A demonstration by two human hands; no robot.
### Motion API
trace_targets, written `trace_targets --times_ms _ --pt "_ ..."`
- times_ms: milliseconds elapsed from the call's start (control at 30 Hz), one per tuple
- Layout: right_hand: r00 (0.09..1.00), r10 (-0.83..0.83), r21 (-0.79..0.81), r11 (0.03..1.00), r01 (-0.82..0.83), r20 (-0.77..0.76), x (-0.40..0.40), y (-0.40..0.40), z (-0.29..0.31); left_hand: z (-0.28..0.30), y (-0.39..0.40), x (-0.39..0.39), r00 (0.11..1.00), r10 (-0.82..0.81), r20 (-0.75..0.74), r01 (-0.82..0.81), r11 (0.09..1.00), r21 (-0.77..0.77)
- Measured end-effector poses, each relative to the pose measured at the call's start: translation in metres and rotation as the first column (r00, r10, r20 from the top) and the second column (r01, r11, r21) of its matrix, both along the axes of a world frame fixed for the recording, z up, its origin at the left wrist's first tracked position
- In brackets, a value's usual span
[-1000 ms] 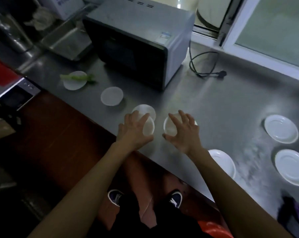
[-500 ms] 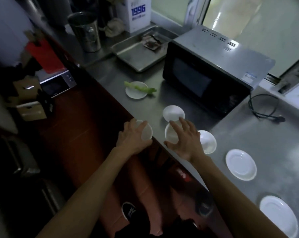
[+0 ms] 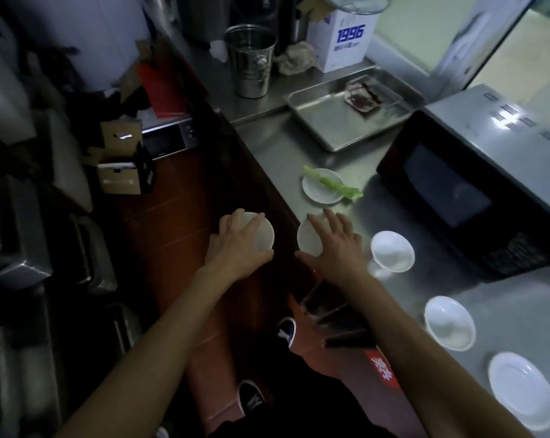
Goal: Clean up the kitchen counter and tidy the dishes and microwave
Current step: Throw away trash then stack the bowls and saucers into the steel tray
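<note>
Bowls (image 3: 262, 237) under curled fingers (image 3: 251, 224) of each hand, palms on top.

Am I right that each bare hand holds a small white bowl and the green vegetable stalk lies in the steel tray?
Not quite. The head view shows the green vegetable stalk lying across a small white plate, not in the steel tray. Left hand and right hand each hold a small white bowl.

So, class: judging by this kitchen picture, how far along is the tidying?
Early. Nothing is stacked yet. In hand: the left hand and right hand each hold a small dish. Left: two bowls, a plate, the celery plate, the microwave.
</note>
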State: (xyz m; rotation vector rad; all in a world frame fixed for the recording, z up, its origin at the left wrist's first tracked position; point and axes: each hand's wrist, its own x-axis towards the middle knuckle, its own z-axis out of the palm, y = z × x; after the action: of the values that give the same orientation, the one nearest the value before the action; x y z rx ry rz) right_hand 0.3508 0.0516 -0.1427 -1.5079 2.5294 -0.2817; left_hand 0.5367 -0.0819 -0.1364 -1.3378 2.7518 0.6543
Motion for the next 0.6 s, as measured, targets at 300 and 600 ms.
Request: trace_targets --times_ms 300,600 --pt "0.994 0.072 -0.049 0.996 -0.068 0.077 -0.047 -0.142 -0.014 0.0 -0.118 -0.027 0.994 0.061 0.092 -0.058 0.998 -0.03" --pt "0.988 0.102 -0.06 0.994 -0.095 0.118 -0.098 -0.256 -0.011 0.01 -0.216 -0.065 0.986 0.138 0.089 -0.136 0.99 -0.027"
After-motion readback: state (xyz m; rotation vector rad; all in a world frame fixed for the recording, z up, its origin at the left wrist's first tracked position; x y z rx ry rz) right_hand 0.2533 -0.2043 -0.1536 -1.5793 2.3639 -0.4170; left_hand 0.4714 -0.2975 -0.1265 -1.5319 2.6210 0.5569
